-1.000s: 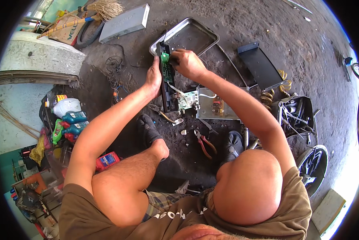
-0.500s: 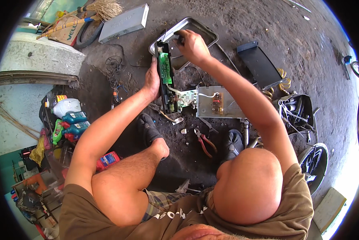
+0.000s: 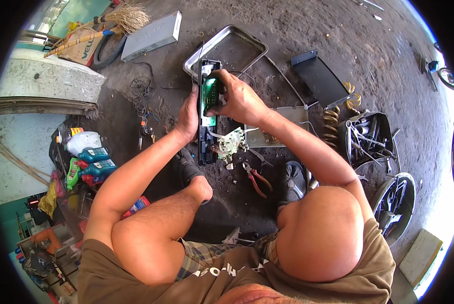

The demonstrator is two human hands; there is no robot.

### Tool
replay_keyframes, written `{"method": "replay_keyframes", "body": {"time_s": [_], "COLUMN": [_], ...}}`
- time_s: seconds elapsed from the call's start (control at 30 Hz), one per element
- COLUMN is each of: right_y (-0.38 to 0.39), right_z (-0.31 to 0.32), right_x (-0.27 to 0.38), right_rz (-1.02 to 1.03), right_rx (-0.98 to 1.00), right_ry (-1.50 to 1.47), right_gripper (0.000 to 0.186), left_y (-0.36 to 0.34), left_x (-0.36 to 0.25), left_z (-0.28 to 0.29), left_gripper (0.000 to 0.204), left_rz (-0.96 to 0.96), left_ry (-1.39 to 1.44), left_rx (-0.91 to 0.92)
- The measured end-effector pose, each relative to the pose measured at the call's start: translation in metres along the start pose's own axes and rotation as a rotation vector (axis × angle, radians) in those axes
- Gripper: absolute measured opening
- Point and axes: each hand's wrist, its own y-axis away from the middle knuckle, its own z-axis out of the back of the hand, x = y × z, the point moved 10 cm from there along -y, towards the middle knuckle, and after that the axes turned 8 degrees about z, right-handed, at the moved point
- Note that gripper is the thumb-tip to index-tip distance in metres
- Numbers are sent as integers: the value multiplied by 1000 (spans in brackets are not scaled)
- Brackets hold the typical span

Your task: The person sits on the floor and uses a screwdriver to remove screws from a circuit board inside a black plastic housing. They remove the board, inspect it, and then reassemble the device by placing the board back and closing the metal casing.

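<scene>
Upright in my left hand [image 3: 188, 115] is a long black plastic front panel [image 3: 207, 144], its edge held along the left side. A green circuit board [image 3: 210, 93] is set in the panel's open back. My right hand [image 3: 241, 99] has its fingers curled onto that board, thumb near its lower part and fingertips near its upper part. White cables run from the panel's lower part to a pale circuit board [image 3: 232, 143] hanging beside it. Partly behind my right forearm lies a grey metal casing tray [image 3: 257, 138]. Pliers with red handles [image 3: 257, 180] rest on the ground between my feet.
A rectangular metal frame [image 3: 226, 31] and a black metal cover [image 3: 319, 76] lie farther off. At right stand a tool-filled container [image 3: 367, 139], a coiled yellow hose [image 3: 331, 124] and a round pan [image 3: 396, 207]. Bottles [image 3: 96, 157] crowd the left, with a silver case [image 3: 152, 36] beyond.
My right hand has come down and nearer, from above the metal frame onto the green board. The panel has shifted slightly down, and the pale circuit board hangs lower beside it.
</scene>
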Motion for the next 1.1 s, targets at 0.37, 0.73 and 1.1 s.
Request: {"method": "replay_keyframes", "body": {"time_s": [0.37, 0.73, 1.1], "right_y": [44, 124, 129], "right_z": [66, 92, 72], "right_x": [-52, -33, 25], "right_rz": [-648, -465, -211], "right_rx": [-357, -567, -565], "right_ry": [-846, -668, -415], "right_gripper": [23, 34, 26], "left_y": [5, 3, 2], "left_x": [24, 15, -15], "left_z": [-25, -17, -14], "left_gripper": [71, 58, 41], "left_rz": [226, 123, -131], "left_ry": [227, 17, -172], "left_rx": [146, 40, -95]}}
